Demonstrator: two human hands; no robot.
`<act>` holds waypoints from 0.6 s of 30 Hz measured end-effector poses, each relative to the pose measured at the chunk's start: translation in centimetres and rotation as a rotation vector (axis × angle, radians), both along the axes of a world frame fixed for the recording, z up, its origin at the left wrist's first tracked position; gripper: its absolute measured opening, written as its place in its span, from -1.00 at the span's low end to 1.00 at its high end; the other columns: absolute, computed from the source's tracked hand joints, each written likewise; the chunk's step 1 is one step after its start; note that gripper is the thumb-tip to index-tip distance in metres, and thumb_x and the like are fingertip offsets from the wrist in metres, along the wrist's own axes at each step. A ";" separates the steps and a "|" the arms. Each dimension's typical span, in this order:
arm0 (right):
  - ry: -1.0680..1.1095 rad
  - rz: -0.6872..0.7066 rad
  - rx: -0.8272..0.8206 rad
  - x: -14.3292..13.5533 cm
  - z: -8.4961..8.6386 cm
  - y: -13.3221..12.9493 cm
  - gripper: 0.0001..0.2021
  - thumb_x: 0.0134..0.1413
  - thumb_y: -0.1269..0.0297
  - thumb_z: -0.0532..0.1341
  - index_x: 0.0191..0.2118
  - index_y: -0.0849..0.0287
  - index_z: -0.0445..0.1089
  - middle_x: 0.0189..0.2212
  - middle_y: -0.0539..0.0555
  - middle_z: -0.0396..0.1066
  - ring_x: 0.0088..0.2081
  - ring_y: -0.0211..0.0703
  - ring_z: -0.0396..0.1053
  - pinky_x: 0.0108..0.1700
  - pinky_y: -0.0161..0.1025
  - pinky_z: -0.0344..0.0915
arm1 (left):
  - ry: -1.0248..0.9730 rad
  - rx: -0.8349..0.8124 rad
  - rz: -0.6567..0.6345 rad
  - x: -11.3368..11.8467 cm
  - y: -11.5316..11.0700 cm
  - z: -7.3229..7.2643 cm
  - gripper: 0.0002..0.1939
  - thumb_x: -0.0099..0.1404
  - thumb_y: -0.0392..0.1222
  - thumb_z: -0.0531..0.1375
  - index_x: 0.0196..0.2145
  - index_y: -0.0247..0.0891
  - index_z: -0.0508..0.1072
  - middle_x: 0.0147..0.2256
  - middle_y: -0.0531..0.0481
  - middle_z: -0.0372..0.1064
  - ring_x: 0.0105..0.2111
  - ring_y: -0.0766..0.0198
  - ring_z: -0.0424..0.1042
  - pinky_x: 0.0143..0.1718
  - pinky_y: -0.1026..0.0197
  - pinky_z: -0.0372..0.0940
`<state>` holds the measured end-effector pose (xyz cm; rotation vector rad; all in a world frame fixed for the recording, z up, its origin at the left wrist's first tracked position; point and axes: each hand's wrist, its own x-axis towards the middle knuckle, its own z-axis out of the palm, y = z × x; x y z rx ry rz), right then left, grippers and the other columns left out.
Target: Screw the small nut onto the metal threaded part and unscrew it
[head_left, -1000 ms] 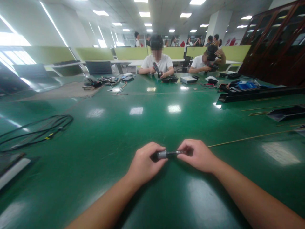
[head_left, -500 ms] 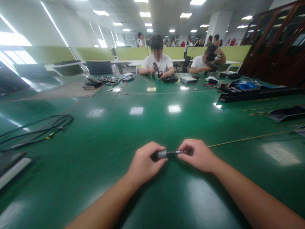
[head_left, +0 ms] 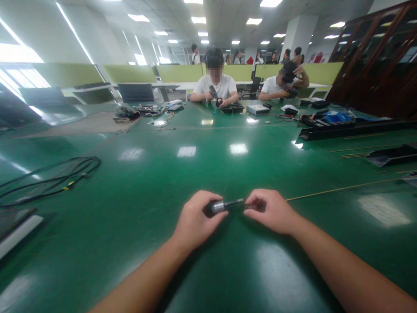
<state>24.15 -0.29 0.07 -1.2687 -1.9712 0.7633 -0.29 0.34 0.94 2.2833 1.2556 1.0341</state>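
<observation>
Fingers and thumb of my left hand (head_left: 198,217) are wrapped round a small cylindrical tool (head_left: 219,206) with a silver-grey collar and a thin dark shaft pointing right. Its rear end is hidden in the palm. My right hand (head_left: 272,211) is pinched on a small dark, reddish-brown item (head_left: 250,206), mostly covered by the fingers and too small to name. A narrow gap shows between the shaft's tip and that item. Both hands are low over the green table (head_left: 156,174).
Looped black cables (head_left: 65,174) lie at the left. A thin yellowish rod (head_left: 339,190) runs right from behind my right hand. Black trays (head_left: 345,128) and more rods are at the right. Across the table sit two people, with electronic parts (head_left: 153,109) and boxes near them.
The tool in my left hand has tilted so its shaft tip points slightly upward, and the tip has come apart from the fingers of my right hand.
</observation>
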 end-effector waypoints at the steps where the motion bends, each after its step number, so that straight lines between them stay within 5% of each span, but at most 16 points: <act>1: 0.001 -0.005 -0.001 0.0 -0.1 0.1 -0.94 -0.01 0.35 0.34 -0.36 0.19 0.48 -0.44 0.02 0.48 -0.41 -0.20 0.40 -0.34 -0.29 0.29 | -0.005 0.003 0.050 -0.1 0.1 0.0 -0.75 0.15 -0.17 0.35 -0.20 -0.20 0.48 -0.23 -0.02 0.46 -0.22 0.18 0.44 -0.16 0.15 0.34; 5: -0.003 -0.024 -0.001 0.2 -0.3 0.5 -0.92 -0.01 0.33 0.34 -0.35 0.19 0.49 -0.44 0.03 0.49 -0.40 -0.19 0.40 -0.33 -0.29 0.30 | -0.113 -0.087 0.190 -0.3 0.7 -0.5 -0.62 0.22 -0.04 0.30 -0.05 -0.21 0.44 -0.15 -0.06 0.47 -0.18 0.16 0.45 -0.08 0.10 0.36; 9: -0.011 -0.037 -0.020 0.3 -0.6 0.7 -0.91 -0.01 0.32 0.35 -0.35 0.20 0.50 -0.45 0.03 0.49 -0.42 -0.20 0.40 -0.35 -0.29 0.29 | -0.325 -0.288 0.155 -0.5 1.2 -0.7 -0.55 0.29 0.03 0.22 0.06 -0.23 0.40 -0.05 -0.11 0.47 -0.08 0.13 0.48 0.07 0.04 0.33; 14: 0.003 -0.025 -0.031 0.3 -0.8 0.8 -0.88 -0.01 0.30 0.35 -0.32 0.22 0.51 -0.42 0.05 0.50 -0.40 -0.19 0.42 -0.31 -0.28 0.32 | -0.480 -0.442 0.126 -1.9 0.7 1.5 -0.52 0.19 0.04 0.32 -0.03 -0.30 0.42 -0.07 -0.18 0.49 -0.07 0.08 0.50 0.07 0.05 0.38; 18: 0.018 -0.023 -0.037 0.3 -1.0 0.8 -0.87 -0.01 0.30 0.34 -0.32 0.22 0.50 -0.42 0.05 0.51 -0.40 -0.20 0.42 -0.32 -0.28 0.32 | -0.330 -0.423 0.169 -6.6 -0.9 3.5 -0.48 0.12 0.12 0.36 -0.07 -0.23 0.41 -0.13 -0.11 0.52 -0.11 0.04 0.53 -0.02 0.04 0.44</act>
